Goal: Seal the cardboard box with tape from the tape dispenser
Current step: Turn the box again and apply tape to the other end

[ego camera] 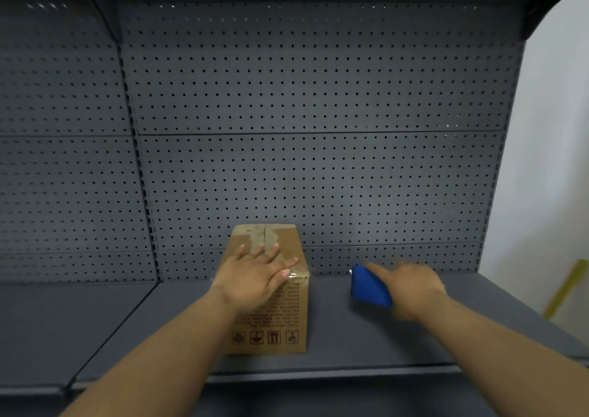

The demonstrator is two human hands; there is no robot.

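Right now the cardboard box [280, 318] is standing on the dark grey shelf [334, 337], a little left of the middle, with its far end close to the perforated back panel [318, 130]. Its top flaps are lying closed, and clear tape [271, 238] is showing along the centre seam and glinting at the near right corner of the top. The left hand [258, 276] is lying flat on the box top, its fingers [271, 252] straight and spread apart, pressing on the cardboard and the tape, with the thumb reaching the near right corner. Printed text and a row of four handling symbols are facing the camera on the near side of the box. To the right of the box, well apart from it, the right hand [411, 289] is gripping the blue tape dispenser [369, 286] just above the shelf; the hand is blurred, its fingers are curling round the dispenser's body, and the index finger is stretching along the top. A small pale glint is showing at the dispenser's far left tip. Beyond the right end of the shelf a white wall [548, 130] is showing, with a yellow strip [564, 289] leaning low down beside it.
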